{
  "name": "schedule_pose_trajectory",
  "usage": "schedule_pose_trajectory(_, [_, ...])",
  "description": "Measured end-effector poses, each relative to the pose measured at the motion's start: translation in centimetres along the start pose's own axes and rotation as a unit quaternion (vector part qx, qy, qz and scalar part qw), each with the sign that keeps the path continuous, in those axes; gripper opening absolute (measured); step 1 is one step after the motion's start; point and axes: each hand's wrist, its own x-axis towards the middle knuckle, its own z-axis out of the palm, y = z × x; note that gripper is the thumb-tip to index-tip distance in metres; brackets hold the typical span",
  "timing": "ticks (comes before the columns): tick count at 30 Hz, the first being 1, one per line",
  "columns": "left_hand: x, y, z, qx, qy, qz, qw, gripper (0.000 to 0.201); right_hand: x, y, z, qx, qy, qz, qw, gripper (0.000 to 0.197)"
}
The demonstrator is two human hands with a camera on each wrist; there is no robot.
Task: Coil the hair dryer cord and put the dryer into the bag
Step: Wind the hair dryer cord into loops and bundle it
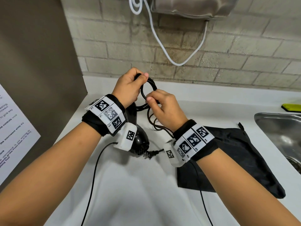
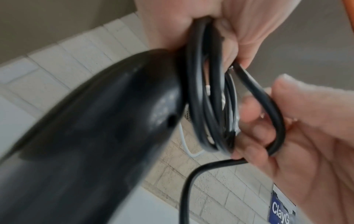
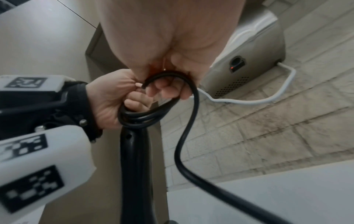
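Note:
My left hand point(image 1: 130, 85) grips the top of a small coil of black cord point(image 1: 141, 92), held above the counter. The coil point(image 2: 203, 91) sits at the end of the black hair dryer's handle point(image 3: 134, 159). My right hand point(image 1: 164, 108) pinches the cord at the coil's lower right and holds one loop point(image 3: 191, 91) round its fingers. The dryer body point(image 1: 140, 142) is below my left wrist, partly hidden by it. Loose cord point(image 1: 152, 123) trails down to the plug point(image 1: 150, 154) on the counter. A flat black bag point(image 1: 228, 160) lies under my right wrist.
A steel sink point(image 1: 280, 132) is set in the white counter point(image 1: 130, 185) at the right, with a yellow-green sponge point(image 1: 291, 107) behind it. A brown panel point(image 1: 40, 62) bounds the left. A wall-mounted appliance point(image 1: 187, 7) with a white cable point(image 1: 156, 38) hangs on the brick wall.

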Motion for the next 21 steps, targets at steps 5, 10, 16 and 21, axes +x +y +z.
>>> schedule_pose_trajectory(5, [0.2, -0.4, 0.1, -0.002, 0.010, 0.003, 1.000, 0.026, -1.9, 2.0, -0.9, 0.004, 0.089, 0.063, 0.994, 0.018])
schedule_pose_trajectory(10, [0.3, -0.6, 0.1, -0.003, 0.026, 0.002, 1.000, 0.026, -3.4, 2.6, -2.5, -0.027, -0.093, 0.256, 0.962, 0.019])
schedule_pose_trajectory(16, [0.2, -0.5, 0.4, -0.013, 0.022, 0.000, 1.000, 0.025, -5.9, 2.3, -0.6, -0.173, -0.477, 0.260, 0.822, 0.037])
schedule_pose_trajectory(21, [0.1, -0.4, 0.5, -0.016, 0.024, -0.001, 1.000, 0.026, -7.3, 3.0, 2.9, -0.251, -0.502, 0.216, 0.799, 0.042])
